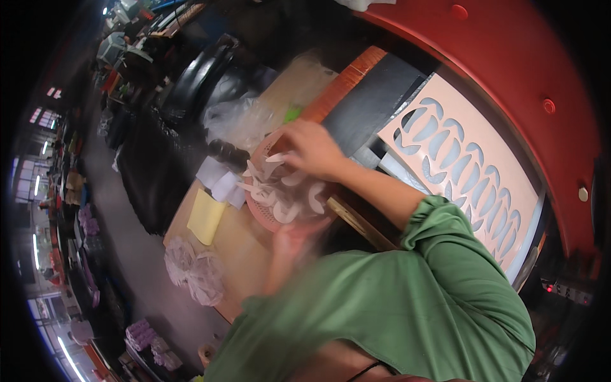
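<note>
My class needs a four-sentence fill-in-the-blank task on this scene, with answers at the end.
The hand over the basket of pale pieces is the person's ____ one.
The sleeve on that arm is ____.
The small sheet beside the white papers is ____.
The curved panel beyond the large sheet with curved cut-outs is ____.

right; green; yellow; red

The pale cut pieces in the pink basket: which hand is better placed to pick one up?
Probably the right hand: it reaches over the pale pieces. The left hand, blurred, is at the near side of the pink basket.
</note>
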`<state>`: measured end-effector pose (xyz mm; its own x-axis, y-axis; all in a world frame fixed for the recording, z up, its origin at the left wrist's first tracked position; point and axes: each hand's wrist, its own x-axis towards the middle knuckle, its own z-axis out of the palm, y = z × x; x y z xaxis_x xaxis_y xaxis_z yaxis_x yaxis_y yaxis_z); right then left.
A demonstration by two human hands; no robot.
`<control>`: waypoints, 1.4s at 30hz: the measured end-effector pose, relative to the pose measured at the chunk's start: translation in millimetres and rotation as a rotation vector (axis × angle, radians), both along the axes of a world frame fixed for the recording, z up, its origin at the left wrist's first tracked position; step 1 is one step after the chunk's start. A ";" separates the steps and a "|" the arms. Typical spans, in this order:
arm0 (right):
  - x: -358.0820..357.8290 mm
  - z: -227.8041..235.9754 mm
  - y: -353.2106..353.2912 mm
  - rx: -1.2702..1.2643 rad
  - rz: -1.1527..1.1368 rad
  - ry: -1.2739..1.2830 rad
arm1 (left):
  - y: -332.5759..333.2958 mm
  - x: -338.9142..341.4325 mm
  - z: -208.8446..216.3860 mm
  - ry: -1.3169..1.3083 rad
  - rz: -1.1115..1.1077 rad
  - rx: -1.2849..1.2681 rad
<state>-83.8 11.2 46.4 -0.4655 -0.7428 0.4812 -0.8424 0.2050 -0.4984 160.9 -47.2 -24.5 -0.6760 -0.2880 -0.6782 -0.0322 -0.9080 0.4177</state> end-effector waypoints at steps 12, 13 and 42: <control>56.8 -13.8 51.9 0.486 -0.222 -0.039 | 5.6 1.3 6.4 0.011 0.004 0.218; 59.5 -16.6 46.7 0.495 -0.148 -0.041 | 4.4 0.7 -1.3 0.027 -0.008 0.211; 76.6 51.1 223.8 -0.060 -0.516 -0.079 | -60.5 12.8 -56.4 -0.170 -0.040 -0.392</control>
